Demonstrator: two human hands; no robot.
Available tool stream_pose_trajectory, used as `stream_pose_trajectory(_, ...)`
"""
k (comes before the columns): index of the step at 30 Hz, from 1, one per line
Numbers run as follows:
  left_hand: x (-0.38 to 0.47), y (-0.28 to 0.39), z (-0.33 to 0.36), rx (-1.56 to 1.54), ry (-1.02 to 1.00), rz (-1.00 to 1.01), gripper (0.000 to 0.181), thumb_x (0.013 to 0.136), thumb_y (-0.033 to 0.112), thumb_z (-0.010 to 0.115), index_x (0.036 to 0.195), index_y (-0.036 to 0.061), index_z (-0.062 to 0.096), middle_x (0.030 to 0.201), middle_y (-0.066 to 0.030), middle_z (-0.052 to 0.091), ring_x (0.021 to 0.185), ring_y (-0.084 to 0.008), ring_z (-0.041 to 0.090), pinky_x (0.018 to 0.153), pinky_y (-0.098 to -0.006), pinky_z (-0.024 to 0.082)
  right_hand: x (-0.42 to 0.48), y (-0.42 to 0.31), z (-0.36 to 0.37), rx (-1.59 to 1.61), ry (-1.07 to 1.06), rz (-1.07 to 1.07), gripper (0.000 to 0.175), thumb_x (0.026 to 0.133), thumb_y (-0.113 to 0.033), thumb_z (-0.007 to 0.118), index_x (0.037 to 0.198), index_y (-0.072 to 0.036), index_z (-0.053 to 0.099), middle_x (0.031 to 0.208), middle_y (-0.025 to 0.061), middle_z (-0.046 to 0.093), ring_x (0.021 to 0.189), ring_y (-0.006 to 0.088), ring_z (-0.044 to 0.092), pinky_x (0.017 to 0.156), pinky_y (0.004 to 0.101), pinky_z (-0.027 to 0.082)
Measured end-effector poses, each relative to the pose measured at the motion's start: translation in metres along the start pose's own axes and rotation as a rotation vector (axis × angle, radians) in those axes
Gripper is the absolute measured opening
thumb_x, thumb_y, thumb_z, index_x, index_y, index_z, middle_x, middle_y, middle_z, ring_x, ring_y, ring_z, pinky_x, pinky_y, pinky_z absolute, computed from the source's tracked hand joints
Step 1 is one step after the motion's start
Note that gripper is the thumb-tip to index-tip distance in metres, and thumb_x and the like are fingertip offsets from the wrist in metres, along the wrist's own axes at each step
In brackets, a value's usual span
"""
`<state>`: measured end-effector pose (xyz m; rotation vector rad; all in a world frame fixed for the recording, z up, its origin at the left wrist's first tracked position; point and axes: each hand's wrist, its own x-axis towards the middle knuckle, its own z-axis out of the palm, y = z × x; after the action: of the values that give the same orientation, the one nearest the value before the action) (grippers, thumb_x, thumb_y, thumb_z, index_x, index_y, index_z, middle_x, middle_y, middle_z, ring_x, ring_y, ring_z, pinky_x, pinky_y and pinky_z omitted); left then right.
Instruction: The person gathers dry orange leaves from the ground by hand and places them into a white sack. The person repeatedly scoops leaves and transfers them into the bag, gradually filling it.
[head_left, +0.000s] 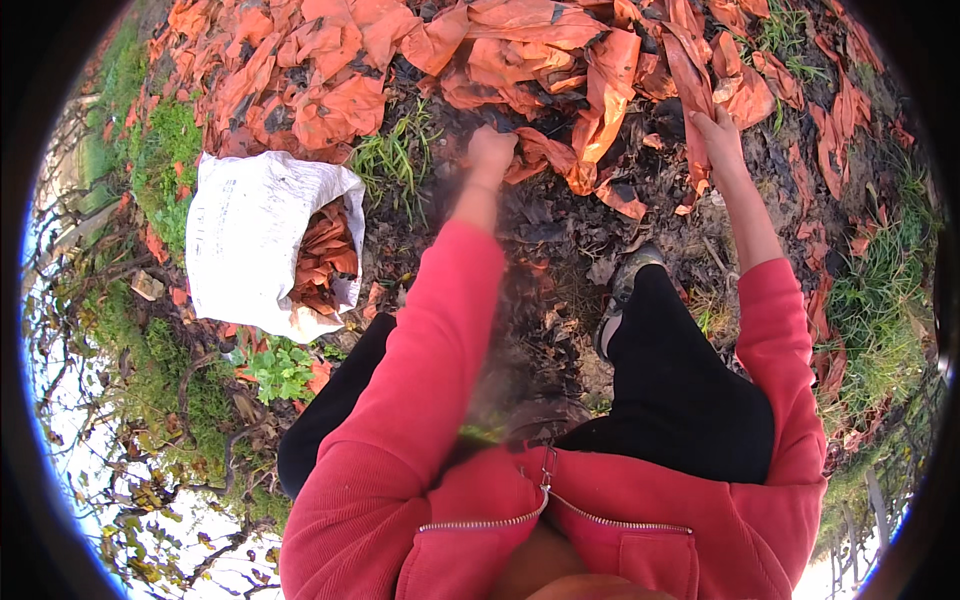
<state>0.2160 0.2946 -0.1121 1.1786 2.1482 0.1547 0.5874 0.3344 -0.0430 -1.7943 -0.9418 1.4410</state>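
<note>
Crumpled orange plastic film (337, 112), black on some of its pieces, lies heaped on the ground in front of me. My left hand (491, 154) is a closed fist at the near edge of the heap. Dark film and a twisted orange strip (547, 154) come out beside this fist. Further right, my right hand (718, 146) grips a long orange film strip (686, 82) between thumb and fingers. The strip hangs down past the hand and runs up into the heap. What lies inside the left fist is hidden.
A white woven sack (244, 240) lies at left, its mouth towards the middle, with orange film pieces (326, 259) inside. Grass tufts (397, 154), dead leaves and bare soil surround my shoe (634, 281). Grass (881, 300) grows at right; bare branches and a stone (147, 285) are at left.
</note>
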Motion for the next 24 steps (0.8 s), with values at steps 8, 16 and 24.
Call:
stream_pose_trajectory(8, -0.065, -0.022, -0.11, -1.119, -0.425, 0.056, 0.015, 0.088, 0.0, 0.058, 0.098, 0.0102, 0.059, 0.081, 0.0015, 0.059, 0.059, -0.0103, 0.059, 0.047, -0.0261, 0.049, 0.001, -0.005, -0.005, 0.063, 0.034, 0.03, 0.045, 0.095, -0.019, 0.063, 0.132, 0.004, 0.052, 0.117, 0.0089, 0.063, 0.102, 0.0159, 0.061, 0.092, 0.0288, 0.046)
stream_pose_trajectory(16, -0.061, -0.076, -0.136, 0.251, -0.205, 0.033, 0.051, 0.075, 0.027, 0.072, 0.121, 0.007, 0.062, 0.094, -0.0218, 0.071, 0.089, -0.0377, 0.07, 0.079, -0.0432, 0.054, 0.01, 0.011, -0.006, 0.085, 0.03, -0.015, 0.058, 0.09, -0.018, 0.065, 0.139, 0.007, 0.046, 0.125, 0.014, 0.063, 0.111, 0.019, 0.062, 0.096, 0.0298, 0.046)
stream_pose_trajectory(24, -0.063, -0.051, -0.095, 0.3, -0.179, 0.022, 0.047, 0.076, 0.026, 0.072, 0.118, 0.0063, 0.065, 0.108, -0.0218, 0.07, 0.104, -0.0364, 0.067, 0.087, -0.044, 0.052, -0.04, 0.016, -0.012, -0.271, 0.192, -0.36, 0.024, 0.079, 0.004, 0.059, 0.101, -0.004, 0.06, 0.108, 0.0061, 0.065, 0.098, 0.0197, 0.063, 0.089, 0.0328, 0.049)
